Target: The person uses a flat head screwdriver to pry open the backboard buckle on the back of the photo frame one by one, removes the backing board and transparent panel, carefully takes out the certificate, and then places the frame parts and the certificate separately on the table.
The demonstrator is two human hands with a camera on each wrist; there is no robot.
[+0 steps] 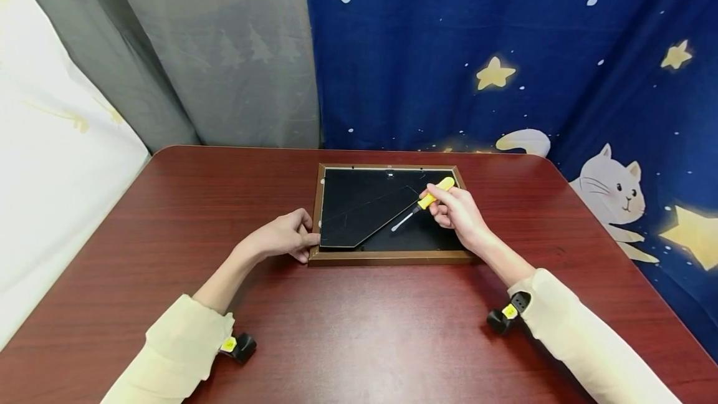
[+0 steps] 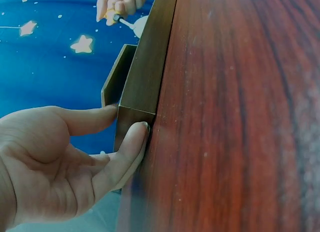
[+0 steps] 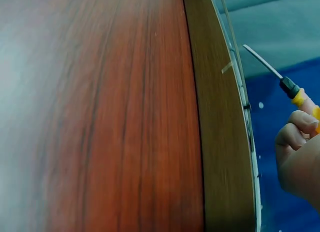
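Already the black backing (image 1: 359, 207) is lifted at one corner of the frame (image 1: 387, 259); it is not yet out. The frame is pinched by left-hand fingers (image 2: 127, 144), the screwdriver (image 1: 423, 201) gripped by the right hand (image 1: 457, 211).

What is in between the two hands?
The picture frame, lying face down with its black backing up, sits between the left hand and the right hand. The head view shows it.

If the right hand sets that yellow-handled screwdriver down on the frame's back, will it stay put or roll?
The yellow-handled screwdriver looks round and slim, so it would probably roll on the flat black backing board. The raised brown wooden picture frame rim would likely stop it. Held between the right hand fingers alone, it seems light and stiff.
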